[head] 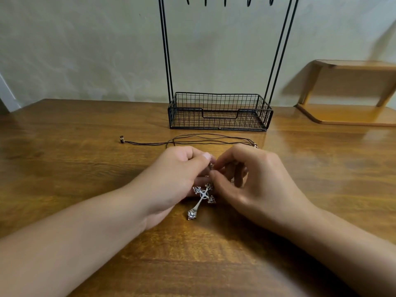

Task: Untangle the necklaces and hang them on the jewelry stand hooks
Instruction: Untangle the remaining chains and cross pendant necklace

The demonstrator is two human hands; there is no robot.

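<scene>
Both hands, left hand (pixel 171 179) and right hand (pixel 252 183), pinch the cross pendant's (pixel 202 199) top together above the counter (pixel 85 168).

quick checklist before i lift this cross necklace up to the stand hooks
1. Grip: left hand and right hand both pinch small parts just above the ornate silver cross pendant: ok.
2. Thin dark cords separated: several strands overlap on the brown wooden table: not ok.
3. Which cord carries the pendant: hidden by fingers: cannot tell.
4. Hooks on the black wire jewelry stand free: only their tips show, nothing hangs from them: ok.
5. Stand's wire basket holding nothing that would snag: ok.
6. Cord's end clasp closed: too small: cannot tell.
</scene>
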